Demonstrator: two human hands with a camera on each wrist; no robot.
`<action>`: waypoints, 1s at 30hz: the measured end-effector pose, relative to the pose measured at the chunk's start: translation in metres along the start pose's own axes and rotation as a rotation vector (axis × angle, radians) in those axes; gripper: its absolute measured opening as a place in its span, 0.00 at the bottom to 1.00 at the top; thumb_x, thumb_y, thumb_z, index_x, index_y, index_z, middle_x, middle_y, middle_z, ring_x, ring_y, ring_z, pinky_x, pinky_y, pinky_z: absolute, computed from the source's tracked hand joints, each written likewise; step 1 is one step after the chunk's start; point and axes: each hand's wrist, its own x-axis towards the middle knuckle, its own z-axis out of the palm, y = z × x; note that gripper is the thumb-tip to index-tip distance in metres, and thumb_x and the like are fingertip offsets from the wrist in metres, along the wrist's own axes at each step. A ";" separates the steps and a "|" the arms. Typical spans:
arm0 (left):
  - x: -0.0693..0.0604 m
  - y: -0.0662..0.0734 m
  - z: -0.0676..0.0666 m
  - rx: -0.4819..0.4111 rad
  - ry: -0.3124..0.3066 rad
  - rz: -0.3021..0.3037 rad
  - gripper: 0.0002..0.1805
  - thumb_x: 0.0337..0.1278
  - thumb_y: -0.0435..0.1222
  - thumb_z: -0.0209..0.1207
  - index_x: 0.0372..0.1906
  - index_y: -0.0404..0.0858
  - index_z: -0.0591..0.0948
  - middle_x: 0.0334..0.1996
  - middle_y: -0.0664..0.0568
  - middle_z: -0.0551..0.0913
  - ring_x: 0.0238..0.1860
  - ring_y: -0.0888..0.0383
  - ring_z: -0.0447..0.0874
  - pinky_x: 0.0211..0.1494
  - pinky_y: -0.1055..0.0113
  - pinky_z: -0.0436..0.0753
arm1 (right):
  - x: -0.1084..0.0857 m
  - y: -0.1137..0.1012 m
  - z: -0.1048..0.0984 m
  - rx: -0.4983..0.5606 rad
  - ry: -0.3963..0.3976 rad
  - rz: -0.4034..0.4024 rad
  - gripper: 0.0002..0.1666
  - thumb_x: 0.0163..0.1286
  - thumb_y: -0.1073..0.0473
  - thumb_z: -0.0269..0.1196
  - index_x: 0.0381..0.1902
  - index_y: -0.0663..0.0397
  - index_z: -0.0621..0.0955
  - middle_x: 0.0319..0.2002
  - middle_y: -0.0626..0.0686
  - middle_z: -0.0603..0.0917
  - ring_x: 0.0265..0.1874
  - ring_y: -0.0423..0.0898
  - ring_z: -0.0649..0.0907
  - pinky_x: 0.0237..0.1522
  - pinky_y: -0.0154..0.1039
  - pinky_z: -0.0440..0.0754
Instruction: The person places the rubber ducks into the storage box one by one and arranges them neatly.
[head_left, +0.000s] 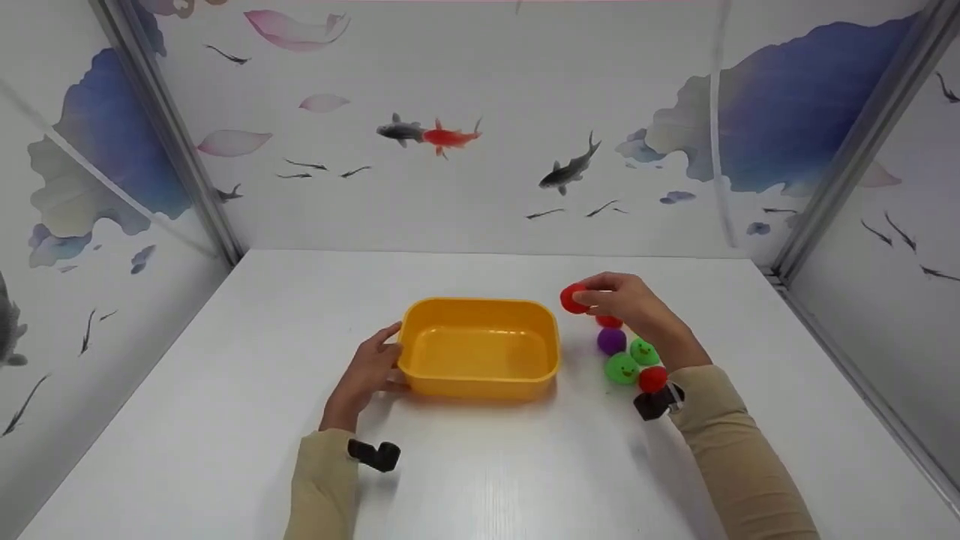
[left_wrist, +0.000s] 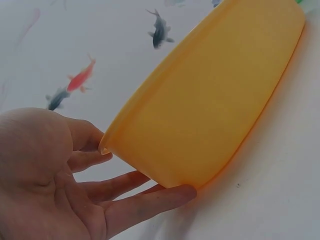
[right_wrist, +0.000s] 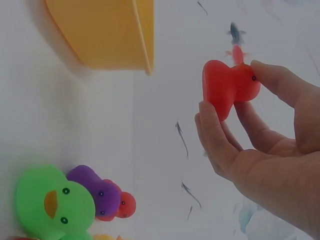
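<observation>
A yellow plastic basin stands on the white table. My left hand rests against its left end, and in the left wrist view the mostly straight fingers touch the basin's wall. Beyond the basin's right rim, my right hand holds a red rubber duck in the air, pinched between thumb and fingers. Under that hand and forearm several more ducks sit in a cluster: a purple duck, a green duck, another green duck, a red duck and a partly hidden red duck.
White panels printed with fish and petals enclose the table at the back and both sides. Metal posts run up the corners. A black wrist camera is strapped to the left sleeve, and another camera to the right one.
</observation>
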 end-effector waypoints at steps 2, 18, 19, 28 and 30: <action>-0.001 -0.001 -0.001 0.003 -0.001 0.004 0.30 0.75 0.39 0.46 0.79 0.48 0.59 0.65 0.36 0.75 0.48 0.51 0.86 0.48 0.56 0.90 | 0.002 -0.004 0.005 0.012 -0.020 -0.013 0.32 0.68 0.42 0.66 0.64 0.48 0.74 0.64 0.56 0.78 0.65 0.57 0.77 0.72 0.54 0.73; -0.002 -0.001 -0.003 0.005 -0.039 -0.012 0.29 0.79 0.42 0.44 0.79 0.52 0.57 0.68 0.39 0.74 0.53 0.49 0.83 0.52 0.56 0.89 | 0.025 -0.042 0.040 0.046 -0.097 -0.139 0.25 0.70 0.50 0.66 0.61 0.54 0.79 0.59 0.56 0.83 0.59 0.53 0.82 0.67 0.47 0.78; -0.002 -0.001 -0.003 0.006 -0.040 -0.013 0.29 0.79 0.42 0.44 0.79 0.52 0.57 0.68 0.40 0.74 0.53 0.49 0.83 0.52 0.56 0.89 | 0.026 -0.043 0.043 0.050 -0.101 -0.140 0.25 0.70 0.50 0.66 0.60 0.54 0.79 0.59 0.56 0.83 0.58 0.52 0.82 0.67 0.47 0.78; -0.001 -0.001 -0.003 -0.009 -0.053 0.013 0.29 0.79 0.40 0.43 0.80 0.49 0.56 0.70 0.38 0.72 0.53 0.49 0.84 0.53 0.54 0.88 | 0.036 -0.052 0.072 0.088 -0.125 -0.094 0.25 0.69 0.50 0.67 0.60 0.52 0.79 0.57 0.55 0.84 0.58 0.54 0.82 0.68 0.47 0.78; -0.002 0.000 -0.003 -0.011 -0.056 0.014 0.29 0.79 0.40 0.43 0.80 0.49 0.56 0.70 0.37 0.72 0.53 0.49 0.84 0.53 0.54 0.88 | 0.038 -0.053 0.078 0.082 -0.118 -0.084 0.26 0.68 0.50 0.67 0.61 0.52 0.79 0.58 0.55 0.83 0.58 0.55 0.82 0.68 0.46 0.78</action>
